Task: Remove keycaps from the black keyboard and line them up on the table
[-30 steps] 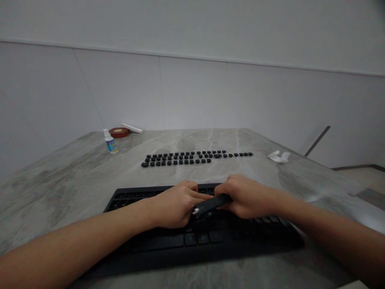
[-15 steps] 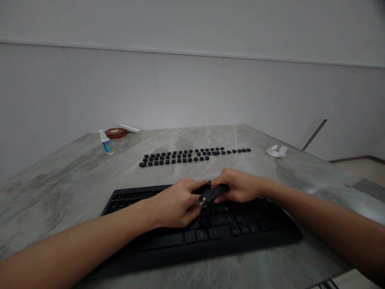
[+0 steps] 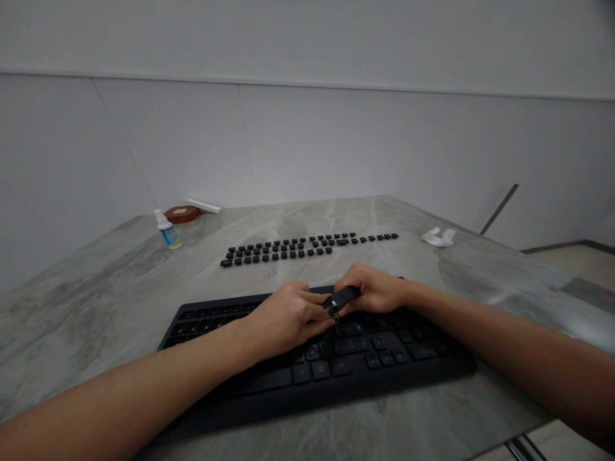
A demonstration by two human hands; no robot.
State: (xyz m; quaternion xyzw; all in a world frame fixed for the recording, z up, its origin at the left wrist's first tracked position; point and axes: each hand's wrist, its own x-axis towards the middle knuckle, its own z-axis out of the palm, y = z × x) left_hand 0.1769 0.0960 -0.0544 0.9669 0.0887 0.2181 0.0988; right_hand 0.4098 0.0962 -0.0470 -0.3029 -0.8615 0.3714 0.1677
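Observation:
A black keyboard (image 3: 307, 394) lies before me, with bare key positions in its upper left part and keys still seated on the right. My right hand (image 3: 375, 289) is closed round a black keycap puller (image 3: 344, 298), held slantwise over the keys with its metal tip toward the left. Bent over the middle of the keyboard, my left hand (image 3: 295, 320) has its fingertips pinched together at that tip. Whatever small thing lies between them is hidden. Beyond the keyboard, loose black keycaps (image 3: 283, 247) stand in rows on the marbled table (image 3: 120, 282).
At the back left are a white spray bottle (image 3: 168, 230), a reddish-brown box (image 3: 181, 214) and a white strip (image 3: 204, 206). A crumpled white piece (image 3: 438, 237) lies at the right. A pale wall (image 3: 307, 141) rises behind the table.
Both hands have shifted slightly upward in view. The puller's tip has drawn up and right, and my left fingers now reach closer round it. The camera view has moved a little.

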